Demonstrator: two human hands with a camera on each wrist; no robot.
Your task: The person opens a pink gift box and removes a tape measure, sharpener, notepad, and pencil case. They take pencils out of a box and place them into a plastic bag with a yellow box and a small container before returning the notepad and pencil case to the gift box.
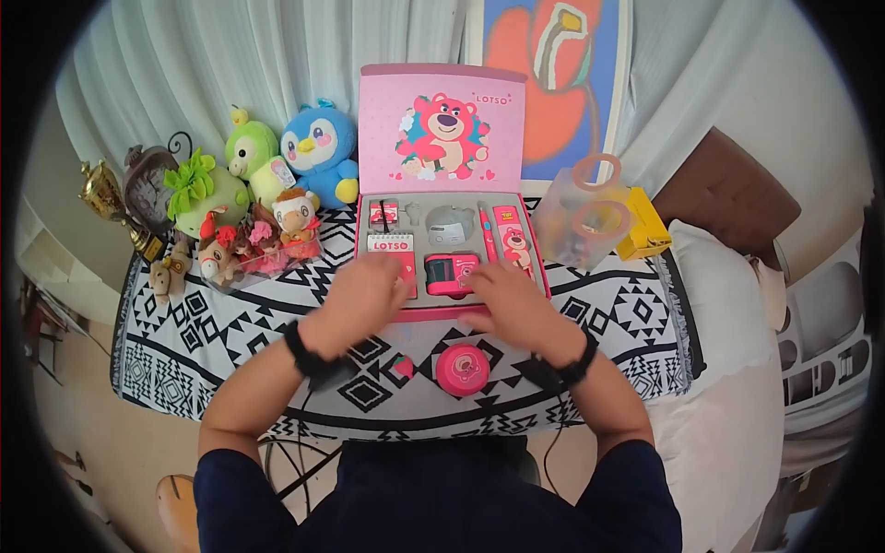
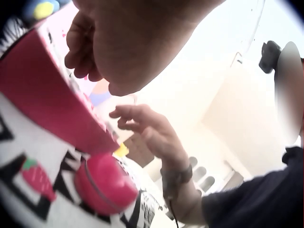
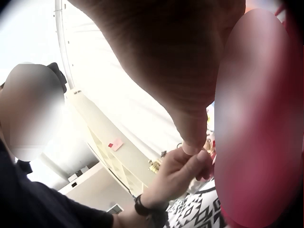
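A pink gift box (image 1: 442, 129) with "LOTSO" and a bear on its raised lid lies open, with a grey fitted tray inside. My left hand (image 1: 358, 300) is over the near left of the tray, overlapping a spiral notepad (image 1: 391, 243). In the left wrist view its fingers (image 2: 80, 57) hang loosely curled with nothing between them and the thumb. My right hand (image 1: 516, 304) is at the right of a pink box-shaped gadget (image 1: 450, 275) with a dark window. Its fingertips overlap the gadget's edge, and the fingers look relaxed in the left wrist view.
A round pink case (image 1: 462, 370) and a small strawberry-shaped piece (image 1: 404, 367) lie in front of the box. The tray also holds a pink pen (image 1: 488, 235) and a bear-printed pack (image 1: 513, 241). Plush toys (image 1: 318, 152) stand left, a translucent bag (image 1: 576, 221) right.
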